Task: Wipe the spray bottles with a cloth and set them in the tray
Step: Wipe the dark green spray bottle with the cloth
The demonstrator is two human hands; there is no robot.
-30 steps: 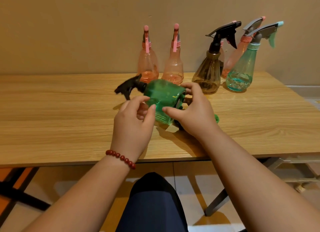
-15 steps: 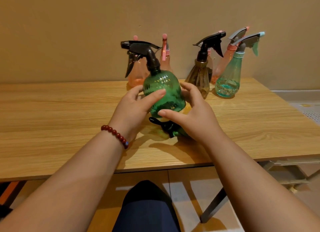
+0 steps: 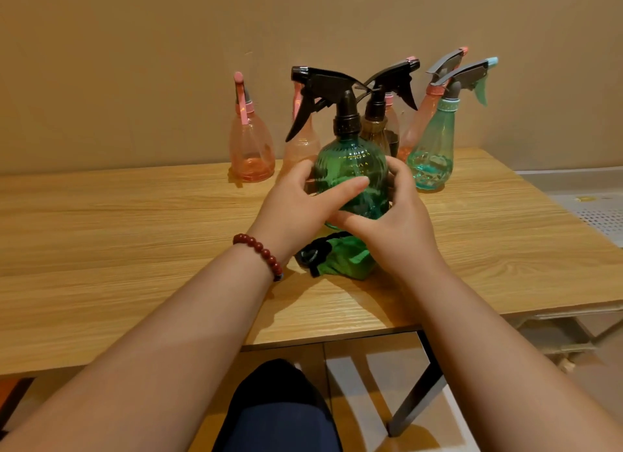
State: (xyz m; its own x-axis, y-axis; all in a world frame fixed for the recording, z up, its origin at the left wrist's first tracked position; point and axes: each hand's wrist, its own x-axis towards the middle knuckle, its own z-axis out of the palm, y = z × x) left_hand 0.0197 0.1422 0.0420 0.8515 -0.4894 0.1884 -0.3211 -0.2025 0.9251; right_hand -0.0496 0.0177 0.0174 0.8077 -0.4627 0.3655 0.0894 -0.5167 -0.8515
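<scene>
A plain beige wall [image 3: 135, 64] fills the upper part of the view. Under it a wooden table [image 3: 101, 232] reaches from the left edge almost to the right edge. Two bare forearms come up from the bottom corners and meet over the middle of the table. Between them, lower down, a knee [image 3: 276, 411] in dark cloth shows in front of the table edge. At the right edge, beyond the table, there is a white perforated surface [image 3: 600, 215]; what it is cannot be told.

The green bottle [image 3: 350, 168] is upright in the middle of the table area, with its black trigger head pointing left. The left hand [image 3: 296, 209] grips its left side, the thumb lying across the front of the round body. The right hand [image 3: 401, 225] grips the right side, fingers curled behind and the thumb low at the front. The hands hide the base, so it cannot be told whether it touches the table.

Behind it, near the wall, stand a teal bottle [image 3: 433, 155], a brown bottle [image 3: 376, 131] and three pink bottles [image 3: 251, 148], two of them partly hidden.

A green and black cloth [image 3: 344, 257] lies crumpled on the table just under the hands, partly covered by the right one. A red bead bracelet [image 3: 259, 249] sits on the left wrist.
</scene>
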